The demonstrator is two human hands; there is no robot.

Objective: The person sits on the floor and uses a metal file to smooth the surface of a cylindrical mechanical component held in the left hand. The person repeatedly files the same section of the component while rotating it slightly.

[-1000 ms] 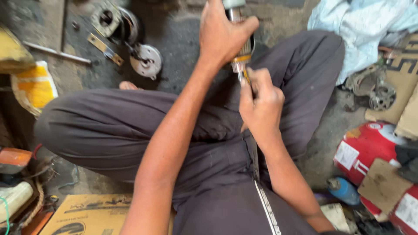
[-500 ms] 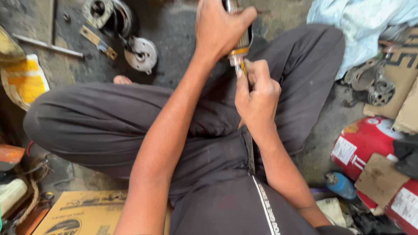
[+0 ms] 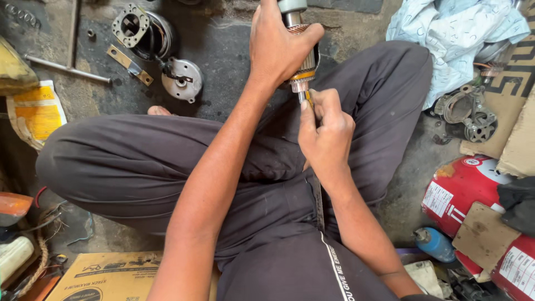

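Head view, entries placed relative to the armature.

Armature [image 3: 300, 53]: a motor rotor with a grey shaft end at the top and an orange band near its lower end; it stood upright over my crossed legs in dark trousers [image 3: 167, 167], near the top edge of the view.

Left hand [image 3: 276, 44]: my fingers were closed round the armature's body, gripping it firm from the left.

Right hand [image 3: 326, 131]: just below the armature, curled shut on a thin tool [image 3: 308, 99], thumb along it. Its yellowish tip touched the armature's lower end; I could not tell what kind of tool it was.

Step in hand, as I judged it: working the tool tip at the commutator end while the other hand steadied the part. The next move would have called for a steady hold and a slight turn of the armature to bring a fresh face to the tip.

Far left of the armature, on the dark floor: a round end cover [image 3: 182, 79], a motor housing [image 3: 139, 28], a steel rod [image 3: 67, 69].

Right of it: a pale blue cloth [image 3: 451, 39]. Lower right: a red cylinder [image 3: 462, 192].
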